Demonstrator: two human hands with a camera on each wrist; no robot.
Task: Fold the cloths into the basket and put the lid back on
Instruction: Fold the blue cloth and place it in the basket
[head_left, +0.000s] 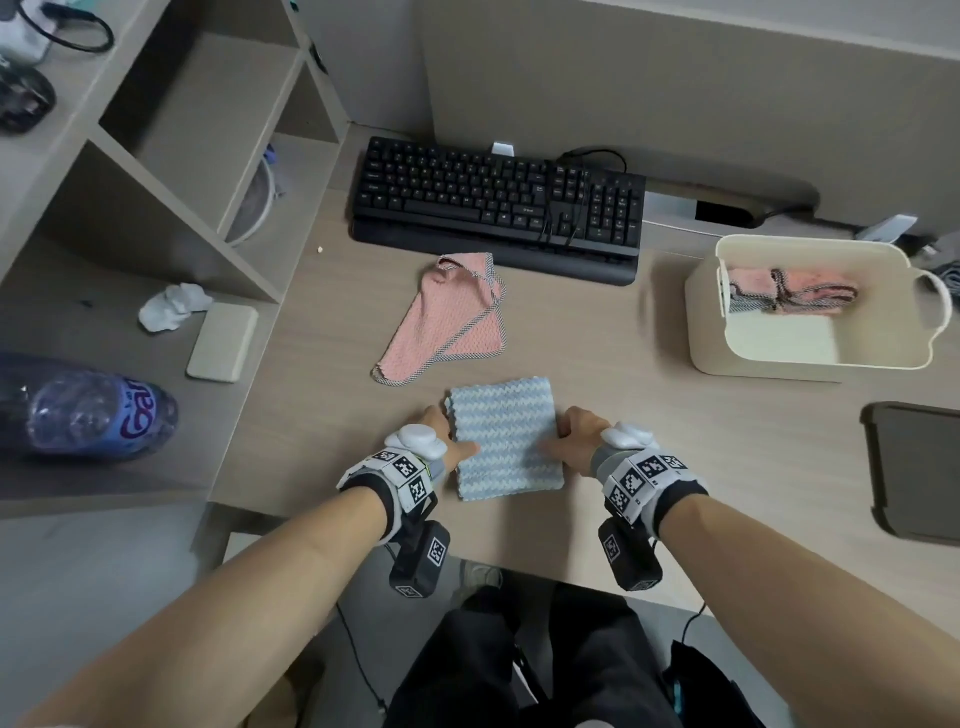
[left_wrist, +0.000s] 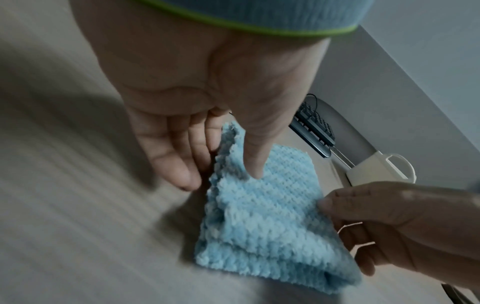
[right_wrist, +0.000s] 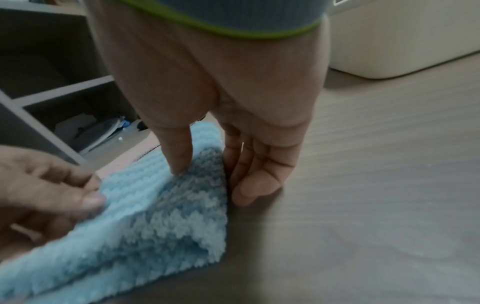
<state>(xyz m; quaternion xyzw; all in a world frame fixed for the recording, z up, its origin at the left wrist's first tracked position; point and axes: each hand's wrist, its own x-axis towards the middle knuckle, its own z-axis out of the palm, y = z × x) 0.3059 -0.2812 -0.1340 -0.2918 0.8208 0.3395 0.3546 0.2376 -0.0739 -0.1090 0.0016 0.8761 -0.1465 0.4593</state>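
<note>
Blue fleece with pale zigzag stripes, the blue cloth (head_left: 506, 439) lies folded to a neat rectangle on the counter (head_left: 675, 441) in the head view, the left hand (head_left: 441, 441) and right hand (head_left: 576, 439) gripping its opposite side edges, likely to keep the layers square for lifting. Beyond it a pink cloth (head_left: 447, 319) lies rumpled and unfolded, next in line by the look of it. To the right the cream basket (head_left: 722, 332) stands open with folded pink cloths stacked at its far end; the dark lid (head_left: 914, 467) waits flat nearer the counter's right edge. A bottle (head_left: 88, 405) on the shelf reads something like "Gan", cut off. From the left wrist, the left thumb (left_wrist: 255, 162) presses on top of the blue cloth while the fingers (left_wrist: 176, 164) lie along its edge, seemingly slipping beneath. From the right wrist, the thumb (right_wrist: 179, 156) likewise bears down on top, fingers (right_wrist: 254, 185) against the fold's side, touching the counter.
</note>
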